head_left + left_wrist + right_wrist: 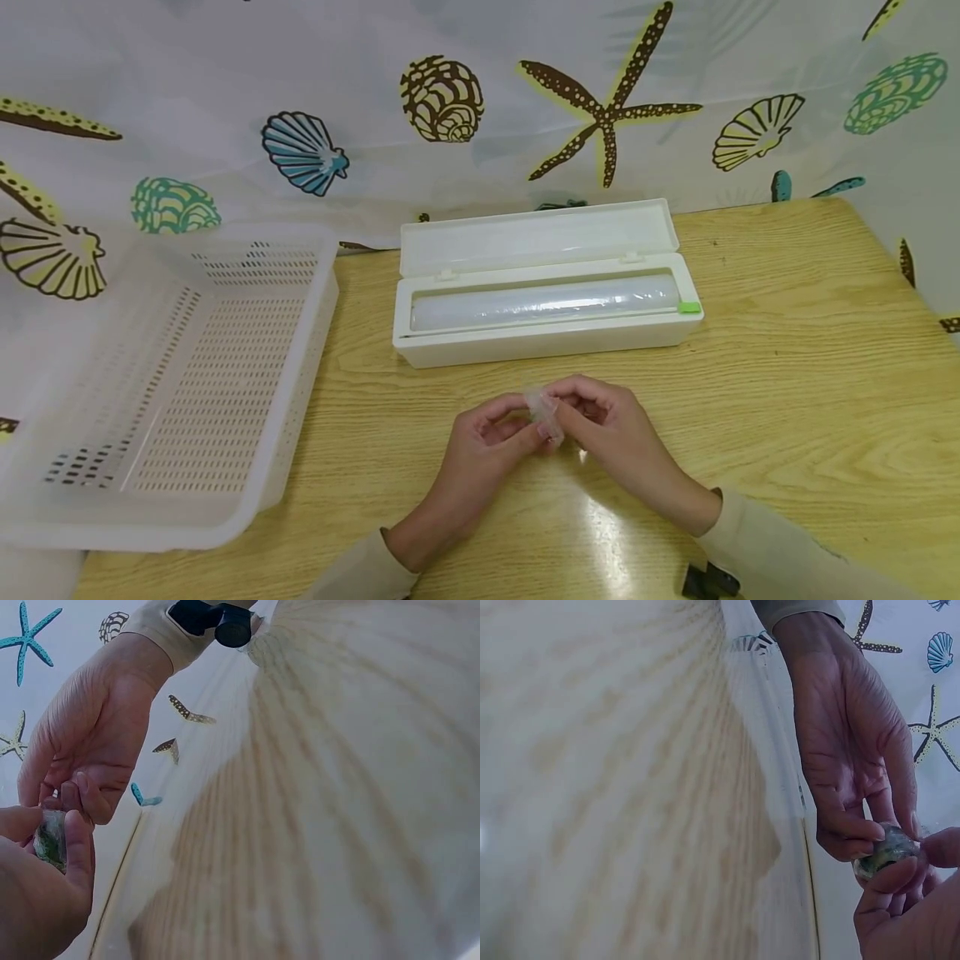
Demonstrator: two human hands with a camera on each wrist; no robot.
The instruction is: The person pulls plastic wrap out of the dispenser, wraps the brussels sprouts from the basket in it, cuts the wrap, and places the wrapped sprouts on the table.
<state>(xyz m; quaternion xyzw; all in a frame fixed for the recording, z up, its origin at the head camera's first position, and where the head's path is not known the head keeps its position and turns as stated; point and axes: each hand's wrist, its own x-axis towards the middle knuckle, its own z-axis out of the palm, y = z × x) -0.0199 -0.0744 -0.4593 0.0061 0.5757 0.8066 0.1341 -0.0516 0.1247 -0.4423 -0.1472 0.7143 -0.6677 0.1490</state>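
Between the fingertips of both hands is a small bundle (544, 413) in crinkled clear plastic film. Green and whitish patches show through the film of this bundle (887, 852) in the right wrist view; what lies inside is hidden by the wrap. My left hand (483, 454) pinches it from the left with thumb and fingers. From the right, my right hand (618, 433) holds its film with thumb and forefinger. Just beyond the hands stands a long white cling film box (551, 340), lid up, with a film roll (547, 304) inside.
A white perforated plastic basket (300, 400) stands on the left of the wooden table (810, 400). A green slider (688, 307) sits on the box's right front edge. Behind hangs a shell-and-starfish patterned cloth (487, 183). A black device (708, 581) is by the right sleeve.
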